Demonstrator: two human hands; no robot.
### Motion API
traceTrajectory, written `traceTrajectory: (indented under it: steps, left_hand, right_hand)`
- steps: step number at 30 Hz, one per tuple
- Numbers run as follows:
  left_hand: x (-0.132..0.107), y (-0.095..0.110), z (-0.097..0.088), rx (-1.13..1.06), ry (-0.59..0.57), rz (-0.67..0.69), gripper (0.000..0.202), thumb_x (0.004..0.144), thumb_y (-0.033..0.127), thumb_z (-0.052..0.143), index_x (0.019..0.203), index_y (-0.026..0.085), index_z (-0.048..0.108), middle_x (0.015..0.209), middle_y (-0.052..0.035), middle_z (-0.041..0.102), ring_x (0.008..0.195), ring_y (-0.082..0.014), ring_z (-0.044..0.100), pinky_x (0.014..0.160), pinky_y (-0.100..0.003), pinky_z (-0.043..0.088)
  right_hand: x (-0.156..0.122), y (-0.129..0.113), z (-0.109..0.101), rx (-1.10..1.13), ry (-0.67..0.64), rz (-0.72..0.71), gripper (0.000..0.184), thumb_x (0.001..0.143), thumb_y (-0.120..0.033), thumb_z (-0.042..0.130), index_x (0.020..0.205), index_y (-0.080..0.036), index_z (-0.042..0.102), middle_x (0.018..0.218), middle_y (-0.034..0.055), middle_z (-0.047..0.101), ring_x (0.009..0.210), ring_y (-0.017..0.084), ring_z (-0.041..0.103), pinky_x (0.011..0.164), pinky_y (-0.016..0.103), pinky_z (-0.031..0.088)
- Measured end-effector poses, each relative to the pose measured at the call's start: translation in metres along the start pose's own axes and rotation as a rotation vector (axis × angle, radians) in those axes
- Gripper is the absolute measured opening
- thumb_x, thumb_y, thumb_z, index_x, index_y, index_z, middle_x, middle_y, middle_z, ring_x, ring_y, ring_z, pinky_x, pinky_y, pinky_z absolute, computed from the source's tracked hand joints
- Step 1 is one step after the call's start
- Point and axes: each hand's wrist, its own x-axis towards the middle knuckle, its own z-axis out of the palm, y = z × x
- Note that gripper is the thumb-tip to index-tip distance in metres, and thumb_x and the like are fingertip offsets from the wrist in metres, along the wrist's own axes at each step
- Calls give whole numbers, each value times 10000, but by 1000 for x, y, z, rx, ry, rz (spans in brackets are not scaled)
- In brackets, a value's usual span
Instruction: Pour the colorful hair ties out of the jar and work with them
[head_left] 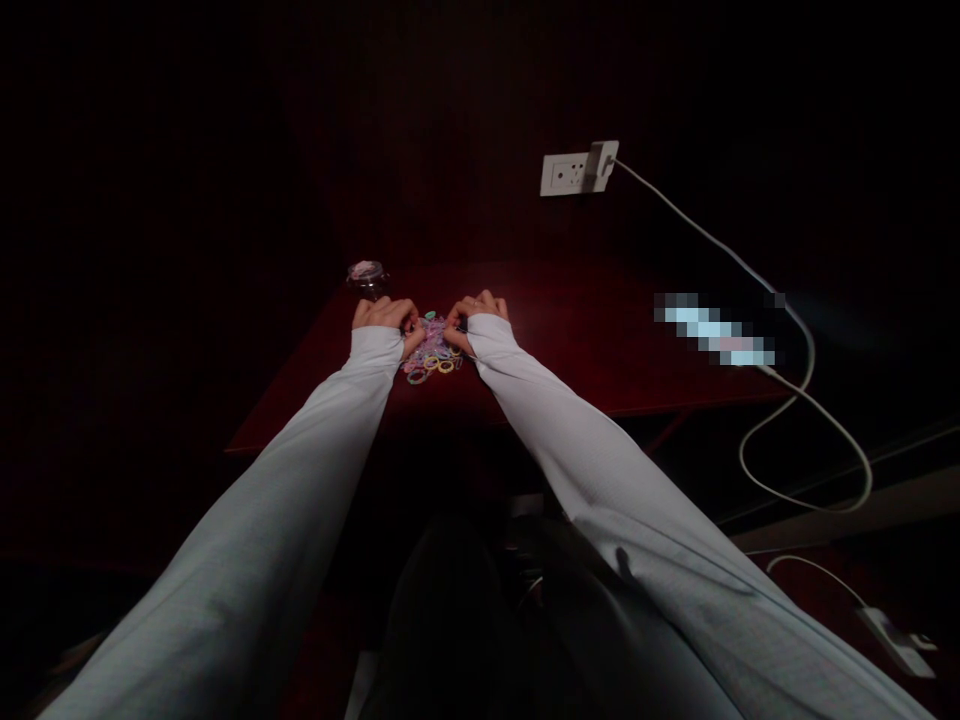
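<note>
A heap of small colourful rings that look like elastic hair ties [433,345] lies on the dark red table [570,350]. At its left edge is my left hand [386,315], back up and fingers curled in, thumb against the near side of the heap. My right hand [476,308] curls in the same way at the right edge. The fingertips of both hands are mostly hidden, so whatever they pinch cannot be made out. Several yellow and green rings show loose at the front of the heap. Behind my left hand stands a small clear jar [367,278] with something pink on top.
On the right of the table lies a blurred-out lit device [712,332]. A white cable [705,235] runs from it to a charger in the wall socket [570,174]. Lower right, a white power strip [896,640] rests on the floor. The surroundings are very dark.
</note>
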Motion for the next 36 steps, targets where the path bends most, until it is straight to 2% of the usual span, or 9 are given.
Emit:
traceTrajectory:
  steps: [6, 14, 19, 23, 26, 36]
  left_hand:
    - [0, 2, 1, 57, 51, -47, 65, 851, 277, 643, 808, 234, 620, 769, -30, 693, 900, -280, 657, 923, -454, 388]
    - [0, 1, 2, 76, 93, -105, 66, 847, 271, 634, 801, 238, 601, 782, -17, 695, 913, -281, 659, 923, -448, 379]
    - [0, -2, 5, 86, 87, -36, 70, 863, 267, 634, 807, 231, 611, 774, -21, 697, 885, -262, 640, 894, -439, 379]
    - [2, -5, 7, 78, 14, 108, 51, 868, 269, 627, 832, 233, 632, 778, -19, 705, 869, -258, 651, 865, -422, 395]
    - [2, -7, 8, 73, -3, 177, 42, 861, 271, 631, 847, 232, 637, 780, -16, 710, 846, -252, 655, 847, -413, 403]
    - [0, -14, 12, 39, 37, 197, 155, 974, 305, 538, 890, 236, 648, 823, -41, 703, 863, -253, 657, 817, -404, 405]
  right_hand:
    - [1, -1, 0, -53, 18, 37, 86, 907, -259, 662, 882, -206, 725, 986, 49, 740, 1155, 283, 568, 1047, 424, 327]
    - [2, 2, 1, -58, 59, 89, 101, 909, -276, 663, 856, -203, 709, 998, 78, 739, 1173, 318, 552, 1037, 451, 325]
    - [1, -1, 0, -32, 42, 26, 91, 903, -267, 657, 872, -205, 715, 988, 75, 742, 1158, 310, 552, 1050, 459, 323]
    - [1, -4, 1, -11, -26, -86, 74, 893, -257, 662, 902, -212, 720, 1002, 69, 739, 1156, 305, 551, 1054, 456, 336]
    - [1, -3, 1, -2, -14, -107, 75, 900, -253, 658, 917, -213, 721, 1000, 77, 726, 1170, 318, 539, 1037, 460, 356]
    - [0, -6, -4, 32, -14, -74, 108, 934, -241, 644, 946, -217, 749, 1023, 73, 738, 1189, 306, 537, 1055, 462, 375]
